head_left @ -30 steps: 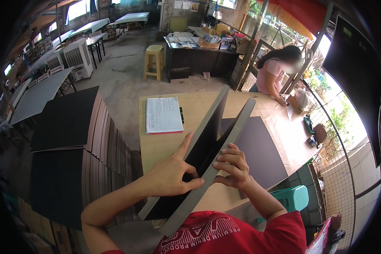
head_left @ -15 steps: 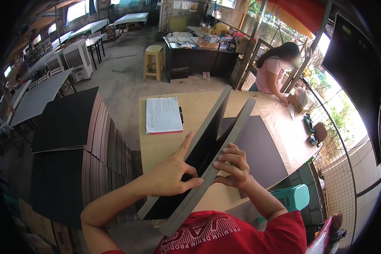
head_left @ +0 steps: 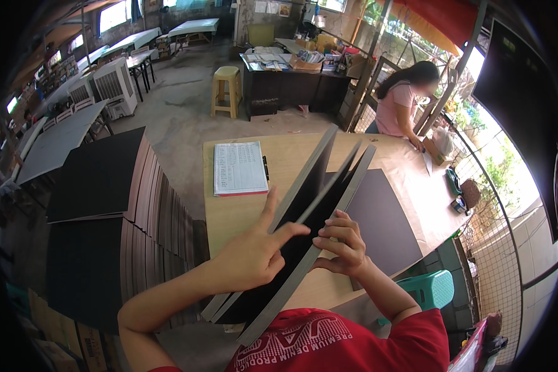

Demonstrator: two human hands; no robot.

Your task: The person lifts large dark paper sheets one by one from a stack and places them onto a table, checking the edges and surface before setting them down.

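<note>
A stack of black boards (head_left: 291, 291) with grey edges stands tilted on its edge in front of my chest, fanned into parts. My right hand (head_left: 342, 243) grips the right part, its fingers curled over the grey edge. My left hand (head_left: 245, 257) is at the left part (head_left: 313, 167), its forefinger stretched up along the outer side. A thumb or finger of that hand reaches across to a single board (head_left: 335, 183) standing between the two parts. The left hand's lower fingers are curled. Flat on the table (head_left: 235, 214) under the stack lies a dark board (head_left: 384, 211).
Tall piles of black boards (head_left: 99, 177) stand at my left. A paper form (head_left: 239, 167) with a pen (head_left: 266, 168) lies on the table. Across the table's far right corner a person (head_left: 400, 105) works. A green stool (head_left: 437, 288) stands at my right.
My left thumb or finger has moved up and away from the right part's edge. A single board now stands apart between the two parts. My right hand keeps its grip.
</note>
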